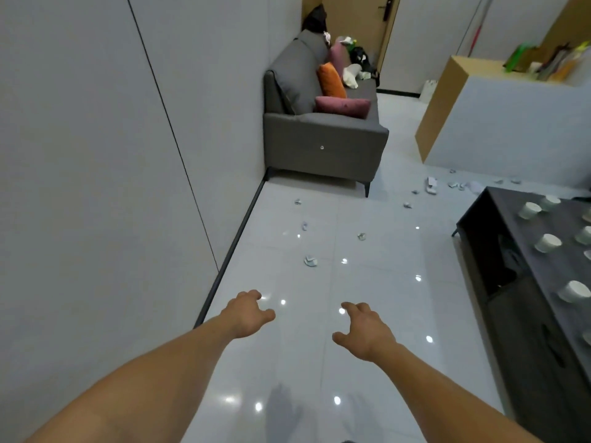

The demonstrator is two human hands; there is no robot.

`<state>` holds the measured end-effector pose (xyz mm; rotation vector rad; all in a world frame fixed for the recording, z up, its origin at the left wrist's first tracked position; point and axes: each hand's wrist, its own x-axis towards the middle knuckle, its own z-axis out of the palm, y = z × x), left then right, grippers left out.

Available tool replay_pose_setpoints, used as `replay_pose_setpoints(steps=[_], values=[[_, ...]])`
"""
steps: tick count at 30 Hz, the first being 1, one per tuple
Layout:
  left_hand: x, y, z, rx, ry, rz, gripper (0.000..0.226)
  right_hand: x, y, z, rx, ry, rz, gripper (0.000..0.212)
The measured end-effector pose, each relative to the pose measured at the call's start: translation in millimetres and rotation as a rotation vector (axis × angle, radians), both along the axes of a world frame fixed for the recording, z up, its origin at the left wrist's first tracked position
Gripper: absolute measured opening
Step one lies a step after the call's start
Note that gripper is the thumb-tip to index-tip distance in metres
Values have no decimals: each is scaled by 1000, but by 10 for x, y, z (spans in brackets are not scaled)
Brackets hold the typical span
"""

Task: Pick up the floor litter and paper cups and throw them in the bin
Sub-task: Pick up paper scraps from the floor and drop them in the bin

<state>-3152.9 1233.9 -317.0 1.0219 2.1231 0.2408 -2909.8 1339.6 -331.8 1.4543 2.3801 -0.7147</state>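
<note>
Several crumpled paper scraps lie scattered on the glossy white tiled floor; the nearest scrap [310,261] is ahead of my hands, another scrap [361,236] lies beyond it, and more litter [431,185] sits further right. Several white paper cups stand upside down on the dark low table, among them one cup [548,243] and a nearer cup [574,291]. My left hand [249,313] and my right hand [364,330] reach forward above the floor, fingers spread, holding nothing. No bin is in view.
A grey wall runs along the left. A grey sofa [323,135] with orange and pink cushions stands ahead by the wall. The dark low table [511,282] fills the right edge. A white and wood counter [499,123] stands at the back right, a door behind.
</note>
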Motion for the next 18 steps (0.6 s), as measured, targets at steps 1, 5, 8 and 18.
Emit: replay_pose_setpoints(steps=[1,5,8,18], values=[[-24,168,-9,-6,-16,1,70,-19,127,-32,-9,1,-6,76],[-60,930,-122,-28,-66,-12,69,-112,765,-202,-32,-3,-25,79],[-90,1530,-196,-24,-77,2,69,-194,1396,-341,-39,-16,-7,79],[-469,2998,-176,-61,-89,160,65,-727,3323,-316,-49,-9,87,79]])
